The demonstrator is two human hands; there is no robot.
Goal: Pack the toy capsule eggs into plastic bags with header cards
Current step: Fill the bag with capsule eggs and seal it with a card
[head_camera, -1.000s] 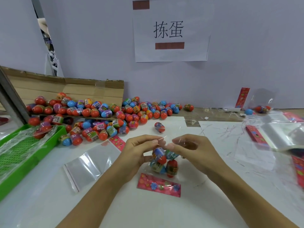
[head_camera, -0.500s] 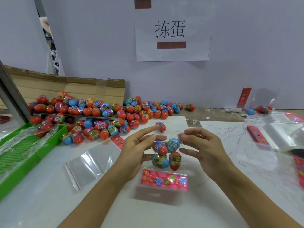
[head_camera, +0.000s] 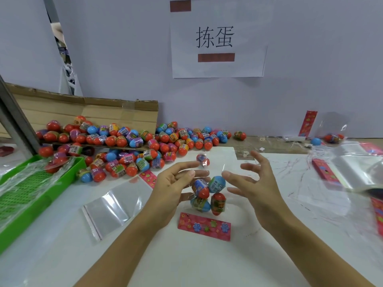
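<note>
Reading 拣蛋 on wall sign (head_camera: 218,38) | hands (head_camera: 172,189) spread | egg labels illegible

Your left hand (head_camera: 176,183) and right hand (head_camera: 251,181), fingers spread, flank a clear bag (head_camera: 207,195) of four capsule eggs above its pink header card (head_camera: 204,226). Whether either hand touches the bag is unclear. A heap of eggs (head_camera: 128,146) lies behind on the white desk (head_camera: 186,262).

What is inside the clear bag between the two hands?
The clear bag holds four capsule eggs stacked two above two, with a pink flowered header card at its lower end. Anything behind the eggs is covered.
</note>
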